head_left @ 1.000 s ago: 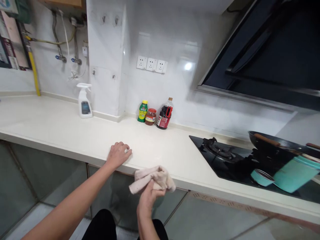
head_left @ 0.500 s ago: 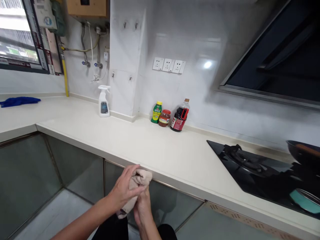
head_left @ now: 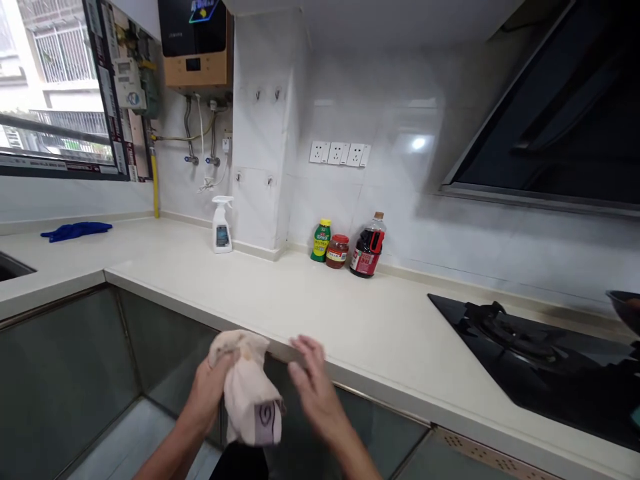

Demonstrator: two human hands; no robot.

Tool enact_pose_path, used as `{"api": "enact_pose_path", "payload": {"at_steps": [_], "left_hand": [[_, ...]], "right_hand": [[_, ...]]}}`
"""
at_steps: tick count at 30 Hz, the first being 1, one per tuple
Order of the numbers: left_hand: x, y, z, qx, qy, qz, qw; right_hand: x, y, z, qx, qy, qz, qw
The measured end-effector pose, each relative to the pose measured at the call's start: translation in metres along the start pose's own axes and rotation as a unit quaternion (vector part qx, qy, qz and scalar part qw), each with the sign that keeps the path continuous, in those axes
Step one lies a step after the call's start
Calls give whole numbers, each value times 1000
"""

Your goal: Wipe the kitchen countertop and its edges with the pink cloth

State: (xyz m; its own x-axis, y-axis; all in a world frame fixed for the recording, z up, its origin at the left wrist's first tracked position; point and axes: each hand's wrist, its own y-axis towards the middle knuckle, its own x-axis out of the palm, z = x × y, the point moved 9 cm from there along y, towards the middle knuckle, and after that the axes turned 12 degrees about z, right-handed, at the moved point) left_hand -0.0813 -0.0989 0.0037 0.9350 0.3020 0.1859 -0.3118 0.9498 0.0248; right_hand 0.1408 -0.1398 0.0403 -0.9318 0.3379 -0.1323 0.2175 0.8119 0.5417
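Observation:
A cream towel [head_left: 250, 393] with a purple swirl patch at its lower end hangs bunched in front of the counter edge. My left hand [head_left: 213, 387] grips it from the left, with the thumb over its upper part. Just to the right, my right hand [head_left: 315, 387] is apart from the towel, its fingers spread and slightly blurred near the counter's front edge. Nothing is in that hand.
On the pale counter [head_left: 300, 300] stand a white spray bottle [head_left: 221, 227], a green bottle [head_left: 321, 241], a red-lidded jar [head_left: 337, 252] and a large dark sauce bottle [head_left: 367, 247]. A blue cloth [head_left: 77, 231] lies far left. At right is the gas stove [head_left: 540, 360] under a black hood [head_left: 560, 127].
My right hand has let go of the towel and moved right, opening. The left hand has shifted left with the towel, which now hangs looser. The view has tilted up and turned left.

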Motion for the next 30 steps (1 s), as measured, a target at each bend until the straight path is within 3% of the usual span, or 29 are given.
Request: {"api": "enact_pose_path", "payload": {"at_steps": [3,6,8,11,14,16,19,22,24,26,30], "left_hand": [[-12,24,31,50,-15,60,997],[-8,39,68,214,78,102,969],[15,43,78,312,190,99,926],[72,47,57,362,360,-12,860],[115,34,31,367,412,-163,818],[133,15,26,383,411,-247,790],[150,-15,25,434,431,-329,720],[166,-31,18,485,468,-344,654],[176,-32,11,497,498,-324,632],[184,-31,5,500,517,-292,631],[196,-49,-5,504,512,-232,656]], "right_hand": [[-94,30,-7,-71,-131,92,984],[-195,48,12,-91,-294,158,938],[-254,49,41,-52,-416,171,891],[-316,35,92,61,-538,166,824],[-329,24,119,93,-565,129,810],[-322,22,121,86,-578,106,805],[-315,23,114,80,-597,101,792],[-311,24,107,67,-604,96,788],[-310,23,104,63,-609,97,785],[-310,22,102,62,-612,100,782],[-306,23,99,76,-617,99,777]]}}
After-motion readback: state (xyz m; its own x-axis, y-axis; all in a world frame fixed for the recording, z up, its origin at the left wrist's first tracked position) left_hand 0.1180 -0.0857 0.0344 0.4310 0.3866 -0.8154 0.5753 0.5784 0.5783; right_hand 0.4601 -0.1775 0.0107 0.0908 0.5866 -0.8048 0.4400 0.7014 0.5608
